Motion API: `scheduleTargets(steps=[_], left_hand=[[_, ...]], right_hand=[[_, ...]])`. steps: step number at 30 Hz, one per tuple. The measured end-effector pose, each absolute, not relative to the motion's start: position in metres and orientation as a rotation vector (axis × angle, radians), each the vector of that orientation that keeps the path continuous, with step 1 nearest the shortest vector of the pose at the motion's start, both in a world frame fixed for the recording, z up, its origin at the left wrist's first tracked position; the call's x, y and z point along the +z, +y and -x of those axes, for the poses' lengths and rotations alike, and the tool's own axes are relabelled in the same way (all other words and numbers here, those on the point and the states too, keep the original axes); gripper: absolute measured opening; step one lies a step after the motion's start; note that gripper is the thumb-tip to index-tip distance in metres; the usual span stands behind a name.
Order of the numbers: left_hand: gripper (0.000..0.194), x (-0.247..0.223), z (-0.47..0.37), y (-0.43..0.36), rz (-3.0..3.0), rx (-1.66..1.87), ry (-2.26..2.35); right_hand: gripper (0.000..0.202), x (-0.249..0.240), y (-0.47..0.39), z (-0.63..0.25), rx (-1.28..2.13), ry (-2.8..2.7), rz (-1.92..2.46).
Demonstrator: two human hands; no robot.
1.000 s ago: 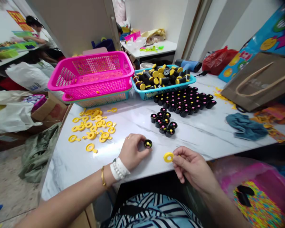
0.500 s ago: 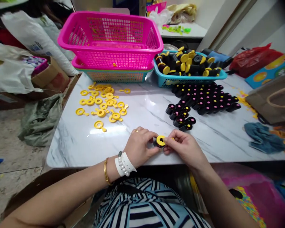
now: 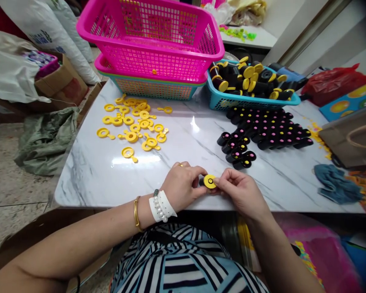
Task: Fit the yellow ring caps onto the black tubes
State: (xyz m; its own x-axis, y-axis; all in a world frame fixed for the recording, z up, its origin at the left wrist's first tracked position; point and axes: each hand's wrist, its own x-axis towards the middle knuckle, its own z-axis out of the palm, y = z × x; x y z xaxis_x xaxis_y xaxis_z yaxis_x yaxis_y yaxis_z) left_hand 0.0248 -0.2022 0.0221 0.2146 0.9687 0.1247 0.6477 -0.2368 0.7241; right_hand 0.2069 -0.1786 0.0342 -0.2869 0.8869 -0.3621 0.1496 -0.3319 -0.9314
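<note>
My left hand (image 3: pixel 181 185) is closed around a small black cylinder (image 3: pixel 201 181), mostly hidden by the fingers, near the table's front edge. A round yellow cap (image 3: pixel 209 181) with a dark ring at its centre covers the cylinder's end facing me. With thumb and fingers, my right hand (image 3: pixel 243 192) pinches the cap's right edge. Ahead and to the left lie several loose yellow rings with tabs (image 3: pixel 128 153). Several black cylinders (image 3: pixel 240 162) with pink or yellow dots on their ends are grouped beyond my right hand.
Stacked pink baskets (image 3: pixel 158 61) stand at the back of the marbled white table (image 3: pixel 88 179). A blue basket (image 3: pixel 225 101) beside them holds black cylinders with yellow ends. On the right are a blue cloth item (image 3: pixel 338 183), a paper bag (image 3: pixel 350 142) and yellow scraps (image 3: pixel 320 134).
The yellow cap has turned and now lies flush over the cylinder's end, its dark centre changed from an opening to a ring. The view has shifted slightly; both hands stay together.
</note>
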Motion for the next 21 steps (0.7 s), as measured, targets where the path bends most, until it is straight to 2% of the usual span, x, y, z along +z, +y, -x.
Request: scheduleTargets(steps=[6,14,17,21], left_hand=[[0.023,0.036,-0.025,-0.203,-1.797,0.792,1.377],[0.021,0.033,-0.025,-0.191,-1.102,0.661,1.123],[0.021,0.031,-0.026,-0.197,-1.15,0.7,1.15],[0.033,0.03,-0.026,-0.208,-1.486,0.788,1.266]], right_hand=[[0.038,0.037,-0.175,-0.208,1.726,-1.371,1.363],[0.034,0.032,-0.177,-0.207,1.719,-1.423,1.314],[0.036,0.031,-0.177,-0.206,1.749,-1.405,1.333],[0.034,0.031,-0.181,-0.209,1.711,-1.367,1.377]])
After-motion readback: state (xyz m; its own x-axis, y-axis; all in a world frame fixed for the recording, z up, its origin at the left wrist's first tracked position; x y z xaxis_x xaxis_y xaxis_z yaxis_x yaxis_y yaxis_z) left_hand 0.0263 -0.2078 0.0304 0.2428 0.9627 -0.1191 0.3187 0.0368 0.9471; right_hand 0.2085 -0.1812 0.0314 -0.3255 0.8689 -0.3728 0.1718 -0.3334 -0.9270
